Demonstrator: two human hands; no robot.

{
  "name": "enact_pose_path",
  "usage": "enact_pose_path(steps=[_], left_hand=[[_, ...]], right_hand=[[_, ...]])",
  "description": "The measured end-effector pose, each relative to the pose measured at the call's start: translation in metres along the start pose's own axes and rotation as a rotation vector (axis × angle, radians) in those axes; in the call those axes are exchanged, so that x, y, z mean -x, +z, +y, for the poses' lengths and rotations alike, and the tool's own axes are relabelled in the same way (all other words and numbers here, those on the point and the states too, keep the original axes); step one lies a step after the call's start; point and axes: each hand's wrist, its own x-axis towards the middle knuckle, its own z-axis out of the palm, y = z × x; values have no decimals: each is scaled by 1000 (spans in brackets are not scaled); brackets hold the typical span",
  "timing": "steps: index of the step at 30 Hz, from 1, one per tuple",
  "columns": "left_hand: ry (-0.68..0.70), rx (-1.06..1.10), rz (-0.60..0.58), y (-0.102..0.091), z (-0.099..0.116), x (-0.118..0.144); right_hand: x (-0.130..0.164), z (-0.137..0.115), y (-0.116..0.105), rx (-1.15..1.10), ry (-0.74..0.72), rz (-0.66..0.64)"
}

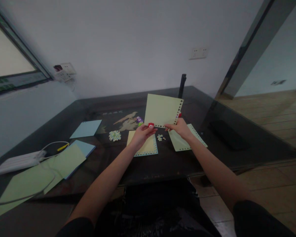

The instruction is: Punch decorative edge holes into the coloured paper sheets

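Observation:
A pale green sheet of paper (162,108) is held up off the desk, with a row of punched shapes along its right and bottom edges. My right hand (178,127) pinches its lower right corner area. Closed around a small red craft punch (151,125), my left hand (141,134) is at the sheet's bottom edge. Beside it are a purple punch (139,119) and a green punch (140,123). Below lie a cream sheet with a punched border (145,144) and, to the right, a punched green sheet (179,143). Small paper cutouts (160,137) lie between them.
A larger heap of cutouts (114,135) sits left of centre on the dark desk (143,171). Blue paper (86,129), green sheets (66,158), a white power strip (19,162) and its cable are at the left. A black upright object (182,85) stands behind the held sheet.

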Motion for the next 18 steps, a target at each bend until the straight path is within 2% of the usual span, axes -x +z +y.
enact_pose_path(steps=[5,18], left_hand=[[-7,-65,32,-4,1,-1],[24,-44,28,-4,2,-2]], right_hand=[[0,0,-2,31,1,6],[-1,-1,-3,57,-13,27]])
